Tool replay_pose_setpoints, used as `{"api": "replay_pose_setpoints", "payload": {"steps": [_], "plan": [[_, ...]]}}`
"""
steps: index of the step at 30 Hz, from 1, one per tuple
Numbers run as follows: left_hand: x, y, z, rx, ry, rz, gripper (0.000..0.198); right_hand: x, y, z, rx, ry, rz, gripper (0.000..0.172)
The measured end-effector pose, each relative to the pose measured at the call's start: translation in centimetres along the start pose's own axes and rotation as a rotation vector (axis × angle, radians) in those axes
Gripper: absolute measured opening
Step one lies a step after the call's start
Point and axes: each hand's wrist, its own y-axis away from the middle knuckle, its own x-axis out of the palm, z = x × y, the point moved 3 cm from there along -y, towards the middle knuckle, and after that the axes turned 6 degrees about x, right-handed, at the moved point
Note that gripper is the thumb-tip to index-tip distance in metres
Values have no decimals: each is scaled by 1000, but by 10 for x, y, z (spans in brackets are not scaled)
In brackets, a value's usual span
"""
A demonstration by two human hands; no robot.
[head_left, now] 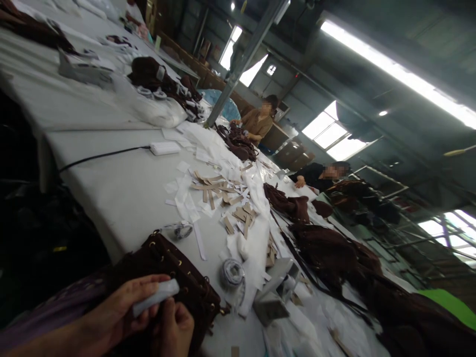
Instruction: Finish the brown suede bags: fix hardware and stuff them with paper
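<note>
My left hand [122, 302] is closed, with a short white folded strip [158, 296] pinched between thumb and fingers. Just beside it is my right hand [175, 325], its fingers curled in a pinch close to the strip's lower side; whatever they may hold is hidden. Under both hands lies a dark brown bag [193, 280] with metal eyelets along its edge and a cord at its corner. A roll of white tape [232, 272] rests on the table right of the bag. Behind the bag sits a clear tape roll [183, 229].
The white-covered table [100, 183] carries scattered tan paper strips [243, 215], a white power strip [164, 148], a grey tape dispenser [273, 300] and brown bags [327, 248] on the right. A metal post [241, 64] rises from it. Two people [256, 124] work across the table.
</note>
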Motion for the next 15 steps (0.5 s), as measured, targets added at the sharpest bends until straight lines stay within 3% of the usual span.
{"api": "replay_pose_setpoints", "payload": {"steps": [3, 6, 11, 15], "plan": [[-1, -4, 1, -11, 84, 49, 52, 0, 3, -5, -77, -6, -55, 54], [-5, -11, 2, 152, -111, 116, 52, 0, 7, -7, -51, -111, -83, 53], [-9, -12, 6, 372, -417, 200, 51, 12, 11, 10, -16, -249, 132, 49], [-14, -10, 11, 335, -357, 185, 52, 24, 9, 17, 50, -368, 237, 46]]}}
